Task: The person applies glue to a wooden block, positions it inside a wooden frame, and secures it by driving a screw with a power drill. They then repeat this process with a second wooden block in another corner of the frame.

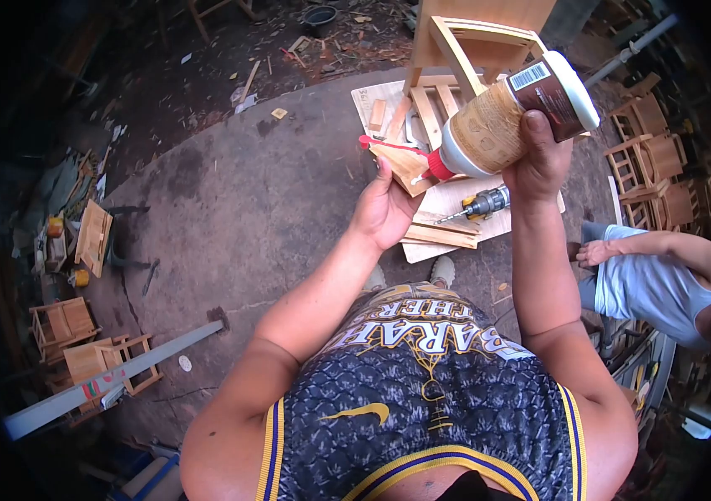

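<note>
My right hand (542, 160) is wrapped round a large glue bottle (486, 125) with a white base and a brown label. The bottle is tipped, its red nozzle pointing down to the left. A small flat wooden piece (404, 169) is gripped in my left hand (382, 207), thumb on its near edge. At that piece, the nozzle tip meets or nearly meets the surface, where a little white glue shows. A red cap on a strap hangs across the far side of the wood. The fingers under the piece are partly hidden.
A cordless drill (486, 203) and wooden strips (441, 235) lie on a pale board (416, 250) below my hands. Behind stands a wooden chair (489, 37). Another person (656, 271) is at the right, near stacked chairs (652, 159). A metal post (121, 373) slants at left.
</note>
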`<action>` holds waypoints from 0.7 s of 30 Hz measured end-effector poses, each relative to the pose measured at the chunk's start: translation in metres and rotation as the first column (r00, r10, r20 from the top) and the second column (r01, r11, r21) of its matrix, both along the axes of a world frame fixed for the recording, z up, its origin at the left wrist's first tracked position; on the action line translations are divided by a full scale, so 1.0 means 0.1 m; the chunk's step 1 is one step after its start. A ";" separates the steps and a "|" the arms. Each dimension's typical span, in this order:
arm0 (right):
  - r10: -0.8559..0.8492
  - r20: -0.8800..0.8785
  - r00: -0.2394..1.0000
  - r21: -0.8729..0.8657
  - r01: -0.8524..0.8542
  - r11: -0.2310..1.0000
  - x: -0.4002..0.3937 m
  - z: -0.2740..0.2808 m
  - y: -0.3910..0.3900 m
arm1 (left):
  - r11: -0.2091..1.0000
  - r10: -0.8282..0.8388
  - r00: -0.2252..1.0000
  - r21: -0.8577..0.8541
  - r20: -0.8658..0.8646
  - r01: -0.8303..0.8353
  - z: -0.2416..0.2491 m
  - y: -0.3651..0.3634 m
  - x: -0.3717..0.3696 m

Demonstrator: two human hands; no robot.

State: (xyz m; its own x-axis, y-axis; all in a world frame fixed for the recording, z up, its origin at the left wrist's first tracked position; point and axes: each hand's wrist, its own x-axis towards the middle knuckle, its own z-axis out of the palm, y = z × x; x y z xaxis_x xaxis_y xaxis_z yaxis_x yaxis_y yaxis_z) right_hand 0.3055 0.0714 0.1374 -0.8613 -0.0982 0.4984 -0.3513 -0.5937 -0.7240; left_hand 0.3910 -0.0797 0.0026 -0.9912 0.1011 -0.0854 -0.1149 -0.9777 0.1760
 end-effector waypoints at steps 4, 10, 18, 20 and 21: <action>0.021 0.024 0.999 -0.017 -0.020 1.000 -0.02 0.00 0.02 | 0.998 -0.007 1.000 0.055 -0.020 0.008 -0.07 -0.01 -0.01; 0.059 0.037 0.998 -0.006 -0.059 0.998 0.00 -0.04 -0.01 | 0.999 0.016 1.000 -0.046 0.015 -0.016 -0.02 0.02 -0.04; -0.011 0.039 0.999 0.039 0.010 0.999 -0.08 -0.04 0.06 | 0.999 0.010 1.000 -0.032 0.000 -0.010 -0.05 0.01 -0.13; 0.017 0.040 0.999 -0.002 -0.017 1.000 -0.12 -0.03 0.11 | 1.000 0.009 1.000 -0.022 -0.007 -0.009 -0.02 0.02 -0.16; 0.015 0.043 0.999 -0.002 -0.015 1.000 -0.13 -0.05 0.11 | 1.000 0.008 1.000 -0.012 -0.007 -0.009 -0.03 0.02 -0.15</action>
